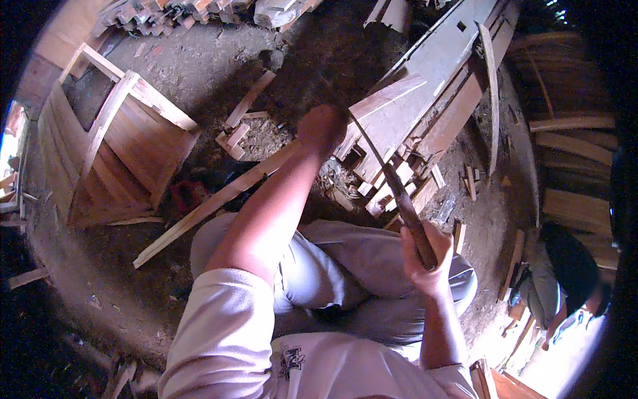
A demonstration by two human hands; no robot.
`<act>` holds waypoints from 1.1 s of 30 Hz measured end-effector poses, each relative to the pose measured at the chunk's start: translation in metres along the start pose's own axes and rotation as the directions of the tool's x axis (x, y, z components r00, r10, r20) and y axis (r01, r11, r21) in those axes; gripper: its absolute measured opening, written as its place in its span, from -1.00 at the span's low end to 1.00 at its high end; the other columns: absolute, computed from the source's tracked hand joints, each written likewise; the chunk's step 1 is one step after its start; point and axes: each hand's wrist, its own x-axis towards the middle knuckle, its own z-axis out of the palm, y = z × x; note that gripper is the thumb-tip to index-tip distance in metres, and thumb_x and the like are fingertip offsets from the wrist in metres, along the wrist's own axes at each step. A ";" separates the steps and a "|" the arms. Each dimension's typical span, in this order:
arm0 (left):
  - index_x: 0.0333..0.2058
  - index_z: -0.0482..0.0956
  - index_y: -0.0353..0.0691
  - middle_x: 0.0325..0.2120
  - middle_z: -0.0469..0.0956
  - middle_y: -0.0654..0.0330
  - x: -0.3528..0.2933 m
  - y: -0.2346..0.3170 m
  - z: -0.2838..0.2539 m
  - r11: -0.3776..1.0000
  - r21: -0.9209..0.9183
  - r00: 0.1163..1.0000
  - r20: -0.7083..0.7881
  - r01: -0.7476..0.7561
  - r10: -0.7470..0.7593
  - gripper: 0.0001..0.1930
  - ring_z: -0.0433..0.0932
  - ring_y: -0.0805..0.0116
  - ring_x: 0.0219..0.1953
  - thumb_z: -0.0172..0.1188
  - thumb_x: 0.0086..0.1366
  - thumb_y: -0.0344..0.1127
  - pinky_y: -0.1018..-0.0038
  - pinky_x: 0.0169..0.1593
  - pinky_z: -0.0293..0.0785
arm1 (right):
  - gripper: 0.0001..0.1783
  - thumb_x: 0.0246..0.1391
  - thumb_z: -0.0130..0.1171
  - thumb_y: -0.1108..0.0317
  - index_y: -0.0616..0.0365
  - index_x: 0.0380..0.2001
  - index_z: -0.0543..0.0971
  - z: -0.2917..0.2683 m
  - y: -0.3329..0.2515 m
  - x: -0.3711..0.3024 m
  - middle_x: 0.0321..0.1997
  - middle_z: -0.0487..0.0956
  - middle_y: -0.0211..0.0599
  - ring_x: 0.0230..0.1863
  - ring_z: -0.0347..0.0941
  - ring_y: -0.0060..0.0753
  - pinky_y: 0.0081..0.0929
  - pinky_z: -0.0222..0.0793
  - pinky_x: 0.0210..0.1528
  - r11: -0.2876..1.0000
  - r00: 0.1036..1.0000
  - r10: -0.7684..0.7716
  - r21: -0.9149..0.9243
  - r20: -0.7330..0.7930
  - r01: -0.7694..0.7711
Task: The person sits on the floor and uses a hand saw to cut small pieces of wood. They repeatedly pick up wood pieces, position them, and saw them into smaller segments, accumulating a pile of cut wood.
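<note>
My left hand (pixel 323 131) is closed around a long, pale wooden strip (pixel 219 199). The strip slants from the lower left, over my lap, up to my fist; a reddish wooden length (pixel 389 95) beyond the fist looks like its far end, lying over a broad plank (pixel 425 86). My right hand (pixel 427 256) grips the dark handle of a long, narrow-bladed knife (pixel 407 203). Its thin blade points up and left, with the tip close beside my left fist. Whether the blade touches the wood I cannot tell. The left fingers are in shadow.
A slatted wooden box frame (pixel 126 146) stands at the left. Cut wood (pixel 179 16) is stacked at the back. Offcuts (pixel 392 189) lie near the plank's end, and a curved strip (pixel 492 100) leans at its right. Grey cloth and a dark shape, apparently a person (pixel 541 292), show at right.
</note>
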 end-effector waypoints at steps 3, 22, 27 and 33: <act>-0.27 0.76 -0.20 -0.23 0.72 -0.08 0.001 -0.005 0.008 1.000 0.013 0.997 -0.077 -0.005 0.006 -0.74 0.71 -0.14 -0.14 0.14 0.25 -0.22 0.01 -0.07 0.65 | -0.79 0.13 0.30 0.47 0.16 -0.52 0.48 0.002 0.011 -0.004 -0.73 0.38 -0.28 -0.75 0.25 -0.43 -0.36 0.16 -0.66 1.000 1.000 0.013 -0.008 -0.024 -0.013; -0.18 0.76 -0.21 -0.14 0.72 -0.06 0.013 -0.004 0.006 0.995 0.024 0.992 0.075 0.101 -0.103 -0.70 0.70 -0.10 -0.05 0.13 0.29 -0.20 0.02 0.01 0.63 | -0.85 0.12 0.28 0.35 0.21 -0.40 0.58 -0.067 -0.007 -0.093 -0.64 0.49 -0.26 -0.65 0.39 -0.32 -0.34 0.24 -0.51 0.978 0.998 0.063 -0.202 0.021 -0.057; -0.23 0.76 -0.23 -0.18 0.71 -0.10 0.002 0.008 0.002 0.997 0.034 0.997 0.009 0.071 -0.071 -0.71 0.72 -0.10 -0.09 0.09 0.30 -0.25 -0.01 -0.02 0.64 | -0.88 0.06 0.29 0.37 0.18 -0.46 0.60 -0.075 -0.007 -0.104 -0.64 0.51 -0.25 -0.65 0.44 -0.22 -0.32 0.28 -0.52 0.961 1.000 -0.009 -0.276 -0.004 0.008; -0.27 0.76 -0.23 -0.24 0.72 -0.11 0.000 0.002 -0.001 0.994 0.092 0.998 0.003 -0.062 0.062 -0.75 0.73 -0.09 -0.15 0.12 0.27 -0.28 0.00 -0.08 0.66 | -0.84 0.16 0.27 0.34 0.22 -0.39 0.61 -0.059 -0.009 -0.060 -0.65 0.49 -0.33 -0.65 0.38 -0.41 -0.42 0.25 -0.53 0.971 0.999 -0.016 -0.238 0.050 0.027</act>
